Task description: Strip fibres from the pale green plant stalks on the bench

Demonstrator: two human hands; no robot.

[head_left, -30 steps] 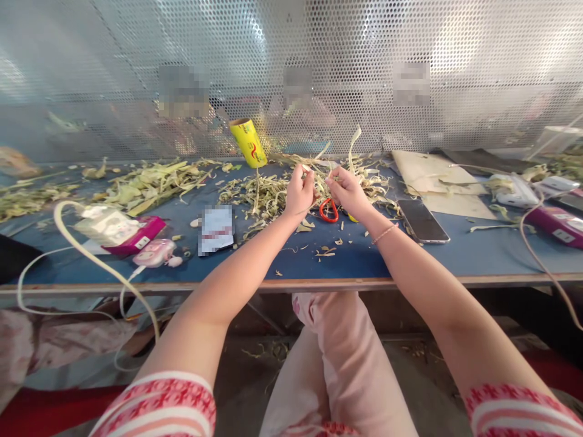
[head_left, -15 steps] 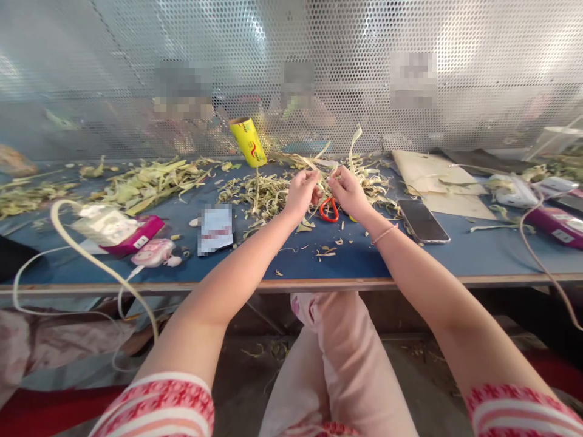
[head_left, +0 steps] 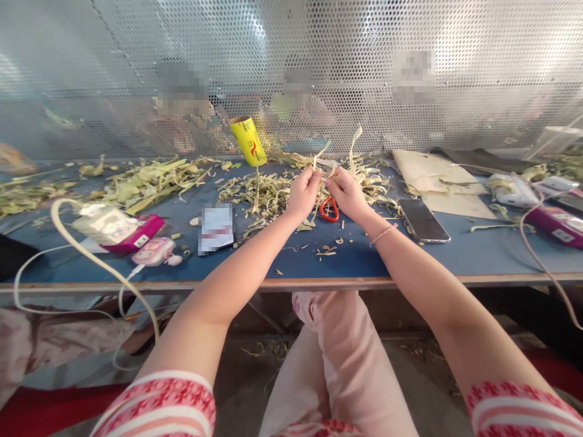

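My left hand [head_left: 304, 191] is closed, thumb against fingers, pinching a pale plant strip [head_left: 320, 153] that sticks up above it. Close beside it, my right hand [head_left: 347, 189] is also closed in a pinch on the end of a pale strip, mostly hidden by the fingers. Both hands are just above a pile of curled, pale green dry plant strips [head_left: 268, 195]. One taller strip [head_left: 354, 145] rises from the pile behind my right hand. Between my wrists a red-orange loop handle [head_left: 329, 210], like that of scissors, lies on the blue tabletop [head_left: 291, 261].
A yellow cardboard tube [head_left: 248, 141] leans on a thin stalk behind the pile. A smartphone [head_left: 424, 221] lies right, a blurred-out device [head_left: 215, 229] left. Farther left are another plant heap [head_left: 150, 179], a purple-based box [head_left: 132, 233] and a cable [head_left: 109, 273]. A perforated metal panel [head_left: 346, 36] stands behind.
My left hand has turned slightly so its strip points more upright, and its fingers have drawn in. My right hand has shifted a little. The things on the table have stayed put.
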